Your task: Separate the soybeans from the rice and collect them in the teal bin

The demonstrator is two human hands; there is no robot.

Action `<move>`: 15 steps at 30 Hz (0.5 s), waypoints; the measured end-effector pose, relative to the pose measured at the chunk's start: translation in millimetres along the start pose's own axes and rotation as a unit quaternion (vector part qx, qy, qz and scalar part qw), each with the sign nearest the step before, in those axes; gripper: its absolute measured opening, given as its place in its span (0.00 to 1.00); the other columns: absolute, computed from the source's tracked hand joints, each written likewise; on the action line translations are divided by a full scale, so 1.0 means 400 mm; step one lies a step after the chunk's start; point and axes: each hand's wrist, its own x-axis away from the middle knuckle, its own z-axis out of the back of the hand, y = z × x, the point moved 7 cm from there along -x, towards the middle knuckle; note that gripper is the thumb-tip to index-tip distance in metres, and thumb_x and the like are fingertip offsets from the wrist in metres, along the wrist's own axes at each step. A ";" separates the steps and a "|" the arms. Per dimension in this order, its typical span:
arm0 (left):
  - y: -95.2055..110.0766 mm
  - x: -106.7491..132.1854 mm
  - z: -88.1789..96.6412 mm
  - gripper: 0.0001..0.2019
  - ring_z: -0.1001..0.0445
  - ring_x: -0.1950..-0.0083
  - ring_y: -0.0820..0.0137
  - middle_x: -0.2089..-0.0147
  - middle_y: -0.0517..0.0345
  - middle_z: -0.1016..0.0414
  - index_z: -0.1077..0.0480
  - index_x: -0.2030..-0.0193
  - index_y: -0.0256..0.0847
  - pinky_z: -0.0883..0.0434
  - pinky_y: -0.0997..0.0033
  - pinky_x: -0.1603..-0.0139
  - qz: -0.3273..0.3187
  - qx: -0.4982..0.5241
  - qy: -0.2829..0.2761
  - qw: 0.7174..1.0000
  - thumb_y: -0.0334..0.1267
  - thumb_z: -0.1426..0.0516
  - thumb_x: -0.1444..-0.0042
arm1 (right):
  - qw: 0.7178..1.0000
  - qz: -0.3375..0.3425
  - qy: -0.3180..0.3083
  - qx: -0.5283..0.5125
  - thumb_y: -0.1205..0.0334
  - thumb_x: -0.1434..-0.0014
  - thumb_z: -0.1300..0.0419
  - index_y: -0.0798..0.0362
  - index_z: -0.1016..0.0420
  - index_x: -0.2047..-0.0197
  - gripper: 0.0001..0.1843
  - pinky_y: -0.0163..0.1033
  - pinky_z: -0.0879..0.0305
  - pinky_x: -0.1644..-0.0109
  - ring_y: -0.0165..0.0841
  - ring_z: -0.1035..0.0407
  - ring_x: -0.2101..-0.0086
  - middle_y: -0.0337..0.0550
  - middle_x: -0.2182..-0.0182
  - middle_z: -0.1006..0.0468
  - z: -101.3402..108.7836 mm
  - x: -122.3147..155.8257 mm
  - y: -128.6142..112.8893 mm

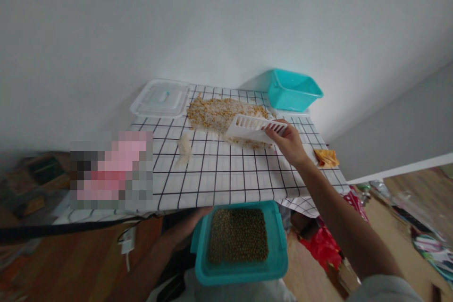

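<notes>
Two turquoise plastic bins (pixel 244 279) (pixel 290 100) — lower centre, upper right
Right hand (pixel 290 145), fingers pinching one white slotted plastic tray (pixel 249 134); left hand (pixel 206 210) mostly hidden, can't tell — black-gridded white tablecloth (pixel 221 178), grey wall (pixel 226 23).

No legible text, labels, brands or numbers.

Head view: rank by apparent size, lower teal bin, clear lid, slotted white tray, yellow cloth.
1. Lower teal bin, nearest the camera, which enlarges it
2. Clear lid
3. Slotted white tray, partly covered by the right hand
4. Yellow cloth
</notes>
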 end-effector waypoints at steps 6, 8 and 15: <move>-0.013 -0.013 0.013 0.32 0.19 0.44 0.48 0.62 0.50 0.13 0.22 0.48 0.37 0.30 0.49 0.36 0.015 0.005 0.000 1.000 0.62 0.35 0.50 | 1.000 0.008 -0.017 -0.006 0.44 0.44 0.30 0.46 0.23 0.60 0.17 0.40 0.33 0.62 0.33 0.31 0.67 0.39 0.66 0.22 -0.008 0.015 -0.004; -0.014 -0.013 0.014 0.31 0.18 0.44 0.48 0.62 0.50 0.13 0.22 0.49 0.36 0.30 0.49 0.36 0.019 0.004 0.003 1.000 0.62 0.35 0.49 | 1.000 0.009 -0.023 -0.004 0.45 0.43 0.30 0.46 0.22 0.60 0.16 0.40 0.34 0.62 0.32 0.31 0.68 0.38 0.67 0.22 -0.011 0.022 -0.004; -0.015 -0.021 0.016 0.32 0.19 0.43 0.47 0.62 0.47 0.13 0.21 0.50 0.38 0.30 0.48 0.36 0.027 0.011 0.010 1.000 0.62 0.33 0.53 | 0.999 0.007 -0.041 0.004 0.46 0.42 0.30 0.47 0.22 0.59 0.15 0.40 0.35 0.63 0.32 0.31 0.68 0.38 0.67 0.22 -0.020 0.038 -0.012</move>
